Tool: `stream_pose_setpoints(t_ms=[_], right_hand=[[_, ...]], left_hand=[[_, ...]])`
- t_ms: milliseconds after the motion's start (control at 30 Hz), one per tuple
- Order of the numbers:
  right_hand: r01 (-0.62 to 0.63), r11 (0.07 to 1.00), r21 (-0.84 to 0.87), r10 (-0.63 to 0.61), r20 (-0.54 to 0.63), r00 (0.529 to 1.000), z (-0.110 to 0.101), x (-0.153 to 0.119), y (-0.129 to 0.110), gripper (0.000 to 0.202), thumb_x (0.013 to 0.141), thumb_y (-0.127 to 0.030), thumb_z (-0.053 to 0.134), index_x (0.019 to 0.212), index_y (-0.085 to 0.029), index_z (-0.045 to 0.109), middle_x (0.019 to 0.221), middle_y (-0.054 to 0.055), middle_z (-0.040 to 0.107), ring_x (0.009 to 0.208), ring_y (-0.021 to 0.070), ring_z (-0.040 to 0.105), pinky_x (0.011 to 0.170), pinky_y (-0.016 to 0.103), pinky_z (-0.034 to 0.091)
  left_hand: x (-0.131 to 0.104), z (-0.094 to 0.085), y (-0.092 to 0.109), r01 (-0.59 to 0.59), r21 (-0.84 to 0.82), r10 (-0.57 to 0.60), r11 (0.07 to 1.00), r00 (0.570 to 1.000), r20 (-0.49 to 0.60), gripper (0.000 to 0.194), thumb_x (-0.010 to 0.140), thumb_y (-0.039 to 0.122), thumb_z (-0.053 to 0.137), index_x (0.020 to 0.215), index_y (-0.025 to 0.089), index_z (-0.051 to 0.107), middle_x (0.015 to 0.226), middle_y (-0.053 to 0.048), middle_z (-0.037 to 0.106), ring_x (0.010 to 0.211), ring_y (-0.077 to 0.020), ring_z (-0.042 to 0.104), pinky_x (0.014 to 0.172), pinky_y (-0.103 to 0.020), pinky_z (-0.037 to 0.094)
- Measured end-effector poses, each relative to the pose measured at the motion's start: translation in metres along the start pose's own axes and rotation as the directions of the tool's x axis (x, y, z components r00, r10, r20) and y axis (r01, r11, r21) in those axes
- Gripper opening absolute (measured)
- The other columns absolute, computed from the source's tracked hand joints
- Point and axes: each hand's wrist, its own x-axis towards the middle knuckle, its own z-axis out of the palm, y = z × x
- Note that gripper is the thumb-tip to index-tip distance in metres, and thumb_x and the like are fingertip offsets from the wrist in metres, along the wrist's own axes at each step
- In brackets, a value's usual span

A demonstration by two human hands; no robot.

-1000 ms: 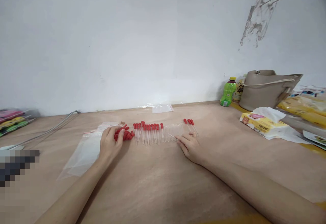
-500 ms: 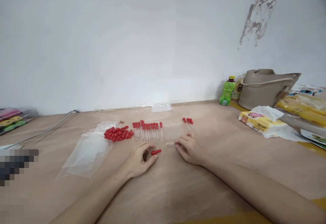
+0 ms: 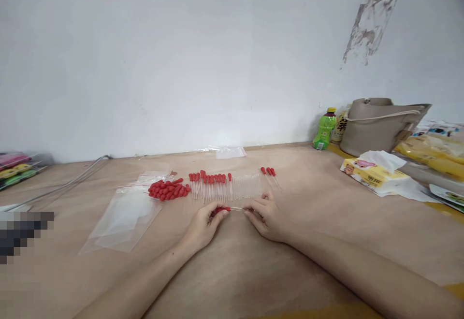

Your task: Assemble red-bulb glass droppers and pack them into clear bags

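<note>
My left hand (image 3: pixel 206 223) pinches a red rubber bulb (image 3: pixel 224 209) between thumb and fingers. A thin clear glass tube (image 3: pixel 236 209) is gripped by my right hand (image 3: pixel 266 216), and its end meets the bulb's open end; how far it sits inside cannot be made out. Beyond my hands lies a row of red-capped droppers (image 3: pixel 210 186), with bare clear tubes (image 3: pixel 246 186) beside it on the right. Several loose red bulbs (image 3: pixel 167 190) form a pile at the left. Further right, 3 capped droppers (image 3: pixel 270 172) lie apart from the row.
Clear plastic bags (image 3: pixel 123 215) lie left of my left hand. A cable (image 3: pixel 78 179) runs along the far left. At the right are a green bottle (image 3: pixel 325 129), a grey-brown bag (image 3: pixel 371 125) and a yellow tissue box (image 3: pixel 373 174). The wall (image 3: pixel 217 67) stands behind.
My left hand has closed on the red bulb, which lay loose between its fingers and thumb. My right hand has brought the glass tube left and slightly nearer, up to the bulb.
</note>
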Motion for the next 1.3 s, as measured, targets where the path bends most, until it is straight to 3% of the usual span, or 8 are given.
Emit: stream_pose_setpoints(t_ms=[333, 500, 633, 867, 1300], right_hand=[[0.002, 0.998, 0.059, -0.005, 0.052, 0.999, 0.001, 0.000, 0.003, 0.015, 0.084, -0.021, 0.044, 0.091, -0.018, 0.058, 0.071, 0.001, 0.062, 0.066, 0.0115, 0.053, 0.073, 0.029, 0.027], [0.004, 0.995, 0.102, -0.018, 0.136, 0.991, -0.004, 0.002, 0.007, 0.016, 0.084, -0.019, 0.046, 0.092, -0.021, 0.060, 0.072, -0.001, 0.063, 0.065, 0.0103, 0.053, 0.074, 0.030, 0.026], [0.060, 0.997, 0.055, -0.069, 0.196, 0.978, -0.011, 0.003, 0.010, 0.019, 0.084, -0.020, 0.047, 0.096, -0.024, 0.061, 0.077, -0.001, 0.064, 0.066, 0.0098, 0.055, 0.075, 0.030, 0.026], [0.165, 0.978, -0.129, -0.146, 0.147, 0.978, -0.015, 0.003, 0.005, 0.023, 0.083, -0.017, 0.043, 0.096, -0.024, 0.062, 0.078, 0.001, 0.063, 0.066, 0.0114, 0.053, 0.070, 0.030, 0.025], [0.142, 0.983, -0.117, -0.122, 0.165, 0.979, -0.009, 0.009, -0.010, 0.019, 0.083, -0.018, 0.040, 0.081, -0.018, 0.060, 0.068, 0.001, 0.063, 0.058, 0.0107, 0.049, 0.066, 0.030, 0.023]], left_hand=[[-0.003, 0.007, -0.006, 0.036, -0.131, -0.028, 0.991, 0.998, 0.057, 0.023, 0.084, 0.034, 0.045, 0.092, 0.017, 0.057, 0.065, 0.001, 0.055, 0.058, -0.0104, 0.051, 0.055, -0.020, 0.043], [-0.006, 0.007, -0.007, 0.011, -0.073, -0.007, 0.997, 0.998, 0.067, 0.023, 0.085, 0.033, 0.043, 0.089, 0.017, 0.059, 0.065, 0.001, 0.057, 0.057, -0.0104, 0.052, 0.054, -0.020, 0.043], [-0.009, 0.004, 0.002, -0.089, 0.053, 0.081, 0.995, 0.989, 0.123, 0.022, 0.085, 0.031, 0.044, 0.086, 0.019, 0.062, 0.070, 0.000, 0.063, 0.061, -0.0115, 0.055, 0.059, -0.021, 0.043], [-0.009, 0.002, 0.011, -0.159, 0.158, 0.140, 0.975, 0.982, 0.126, 0.020, 0.086, 0.029, 0.043, 0.086, 0.020, 0.061, 0.075, 0.000, 0.064, 0.068, -0.0127, 0.057, 0.064, -0.022, 0.042], [-0.009, 0.003, 0.008, -0.216, 0.220, 0.190, 0.951, 0.973, 0.133, 0.021, 0.086, 0.030, 0.043, 0.082, 0.017, 0.059, 0.069, -0.001, 0.057, 0.063, -0.0126, 0.051, 0.058, -0.023, 0.039]])
